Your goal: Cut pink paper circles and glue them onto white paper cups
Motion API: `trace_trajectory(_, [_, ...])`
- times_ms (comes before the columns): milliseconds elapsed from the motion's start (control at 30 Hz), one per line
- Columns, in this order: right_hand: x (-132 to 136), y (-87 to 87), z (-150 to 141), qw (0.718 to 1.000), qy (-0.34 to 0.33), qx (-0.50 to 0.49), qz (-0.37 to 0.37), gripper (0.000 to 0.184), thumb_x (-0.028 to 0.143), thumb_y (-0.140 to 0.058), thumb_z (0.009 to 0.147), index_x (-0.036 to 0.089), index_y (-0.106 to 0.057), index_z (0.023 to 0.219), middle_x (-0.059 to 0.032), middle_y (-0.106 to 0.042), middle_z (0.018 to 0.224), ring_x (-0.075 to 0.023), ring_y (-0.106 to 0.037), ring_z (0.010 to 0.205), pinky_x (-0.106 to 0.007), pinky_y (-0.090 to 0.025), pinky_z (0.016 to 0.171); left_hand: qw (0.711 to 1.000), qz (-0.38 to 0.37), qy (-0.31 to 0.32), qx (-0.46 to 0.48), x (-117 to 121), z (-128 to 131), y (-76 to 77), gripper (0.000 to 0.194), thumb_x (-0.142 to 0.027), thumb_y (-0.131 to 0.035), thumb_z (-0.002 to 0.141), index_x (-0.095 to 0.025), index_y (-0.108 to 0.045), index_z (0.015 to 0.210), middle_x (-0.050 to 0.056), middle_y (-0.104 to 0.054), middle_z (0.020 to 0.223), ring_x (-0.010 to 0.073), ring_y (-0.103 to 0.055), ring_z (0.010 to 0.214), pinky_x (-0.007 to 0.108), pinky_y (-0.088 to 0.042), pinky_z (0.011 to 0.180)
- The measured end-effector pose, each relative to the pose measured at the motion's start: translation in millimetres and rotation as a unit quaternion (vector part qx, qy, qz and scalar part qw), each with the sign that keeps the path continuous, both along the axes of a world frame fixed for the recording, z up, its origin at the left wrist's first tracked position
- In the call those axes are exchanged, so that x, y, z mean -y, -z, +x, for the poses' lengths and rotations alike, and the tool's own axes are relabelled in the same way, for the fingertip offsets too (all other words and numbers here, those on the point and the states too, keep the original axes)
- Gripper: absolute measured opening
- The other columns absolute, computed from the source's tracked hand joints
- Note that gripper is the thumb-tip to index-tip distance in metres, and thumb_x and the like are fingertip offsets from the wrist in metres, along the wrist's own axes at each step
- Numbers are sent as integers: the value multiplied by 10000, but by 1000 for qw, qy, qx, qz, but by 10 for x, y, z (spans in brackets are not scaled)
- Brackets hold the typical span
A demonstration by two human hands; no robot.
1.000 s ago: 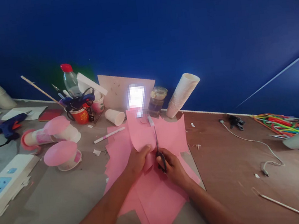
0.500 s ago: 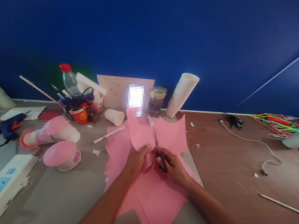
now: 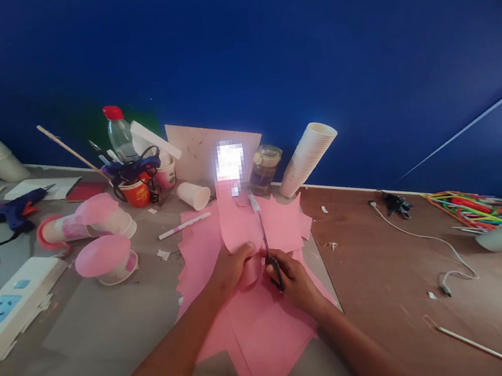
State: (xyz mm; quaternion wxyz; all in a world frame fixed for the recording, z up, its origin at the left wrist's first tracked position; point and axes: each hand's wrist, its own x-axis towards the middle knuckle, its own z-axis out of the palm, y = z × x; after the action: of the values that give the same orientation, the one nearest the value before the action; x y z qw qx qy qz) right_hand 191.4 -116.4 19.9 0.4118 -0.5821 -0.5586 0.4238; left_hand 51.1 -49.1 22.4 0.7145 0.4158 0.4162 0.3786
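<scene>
My left hand [image 3: 234, 270] pinches a sheet of pink paper [image 3: 239, 221] between thumb and fingers, and the sheet's near edge curls over. My right hand [image 3: 295, 277] grips dark-handled scissors [image 3: 273, 266], their blades pointing away from me along the sheet's right edge. To the right of the blades is a jagged pink paper piece [image 3: 281, 224]. Beneath both hands, more pink paper [image 3: 269, 338] is spread in overlapping, uneven pieces. A white marker [image 3: 185, 225] lies left of the paper.
At the back stand a leaning stack of paper cups [image 3: 307, 160], a lidded jar [image 3: 265, 168] and a lit, blurred-out screen. Pink-topped cup pieces [image 3: 104, 258], a power strip [image 3: 16, 308] and a glue gun [image 3: 18, 210] lie left. A cable [image 3: 421, 235] and coloured sticks [image 3: 468, 207] are right.
The pink piece right of the scissors has shifted and dropped, showing another jagged edge beside it. My hands keep nearly the same place, with the scissors slightly further right.
</scene>
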Motion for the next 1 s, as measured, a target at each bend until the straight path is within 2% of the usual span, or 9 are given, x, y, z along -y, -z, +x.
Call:
trace_trajectory(200, [15, -26, 6, 1000, -3, 0, -12, 319, 358, -454, 870, 131, -520, 1083, 47, -389, 619, -96, -330, 532, -224, -299, 490, 1000, -1, -1, 3, -2, -7, -3, 225, -359, -612, 681, -154, -543, 622, -13, -519, 599, 125, -457, 583, 263, -369, 583])
trace_trajectory(600, [7, 87, 42, 999, -3, -31, -8, 318, 380, -459, 877, 151, -514, 1090, 46, -381, 621, -91, -338, 534, -213, -313, 482, 998, 39, -1, -49, 0, 1, -31, 257, -330, -568, 707, -174, -457, 535, -35, -443, 526, 100, -397, 519, 244, -344, 538])
trace_trajectory(1000, [4, 15, 26, 999, 6, -30, -18, 350, 422, -481, 858, 150, -525, 1073, 36, -421, 630, -95, -367, 532, -221, -323, 483, 994, 56, 7, -90, 19, -11, -43, 284, -362, -569, 706, -178, -470, 513, -36, -423, 470, 110, -395, 490, 253, -344, 514])
